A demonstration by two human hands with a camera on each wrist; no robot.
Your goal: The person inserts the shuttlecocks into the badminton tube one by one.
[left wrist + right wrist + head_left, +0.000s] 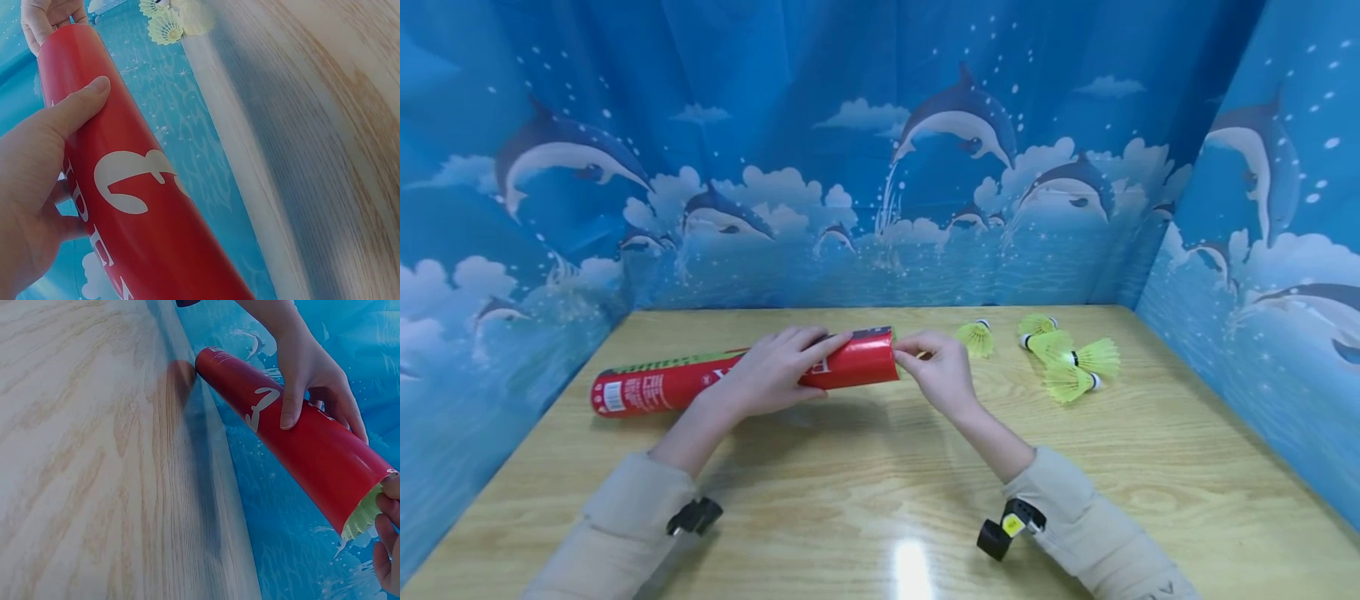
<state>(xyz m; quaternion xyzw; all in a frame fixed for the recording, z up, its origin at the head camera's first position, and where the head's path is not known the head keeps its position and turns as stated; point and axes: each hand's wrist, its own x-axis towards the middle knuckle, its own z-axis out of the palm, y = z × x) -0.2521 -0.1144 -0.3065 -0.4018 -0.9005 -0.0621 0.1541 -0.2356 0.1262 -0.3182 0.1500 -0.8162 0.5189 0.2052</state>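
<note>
A red shuttlecock tube (863, 363) lies slantwise, its left end low near the table and its open right end raised. My left hand (775, 367) grips it from above near the middle, thumb on the near side. In the right wrist view the yellow-green skirt of a shuttlecock (361, 515) shows just inside the tube's mouth. My right hand (942, 375) is at that mouth, with thumb and fingertips pinched together on the skirt's edge. The shuttlecock's cork is hidden inside the tube.
On the wooden table (865, 492), a single yellow shuttlecock (976, 338) lies behind my right hand. Several more, one of them a shuttlecock (1099, 358) at the right side, lie in a loose cluster. A blue dolphin-print curtain (820, 167) stands along the back and sides.
</note>
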